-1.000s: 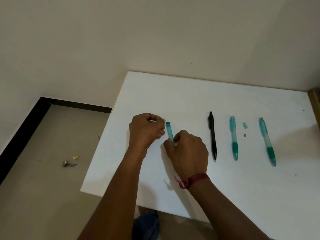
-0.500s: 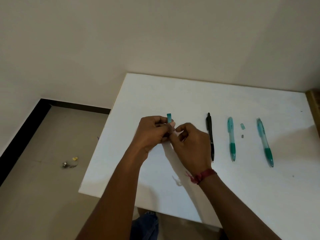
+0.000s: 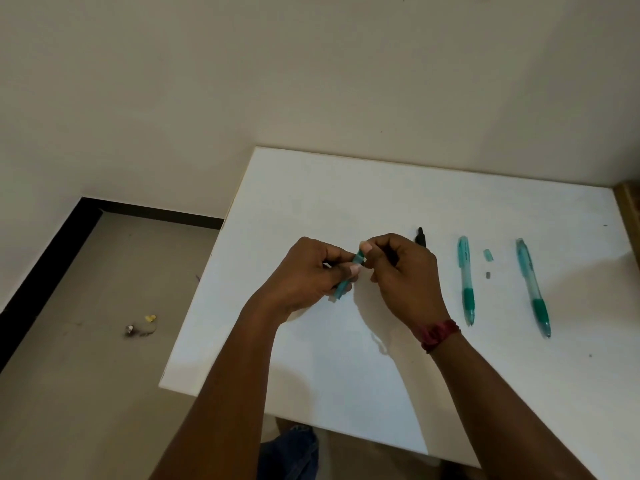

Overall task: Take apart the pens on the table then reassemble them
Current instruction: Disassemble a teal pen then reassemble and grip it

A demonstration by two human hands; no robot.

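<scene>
Gripping the teal pen barrel by its lower half over the white table, the left hand steadies it while the right hand pinches its upper end. A hard tug there could, I judge, fling a small part off the table's left edge. No container shows; a teal cap piece and a dark bit lie loose between the middle teal pen and the rightmost teal pen.

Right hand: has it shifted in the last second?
Yes. The right hand moved right, toward the black pen on the table: a second ago it sat clear of that pen, now it hides all but the pen's far end.
</scene>
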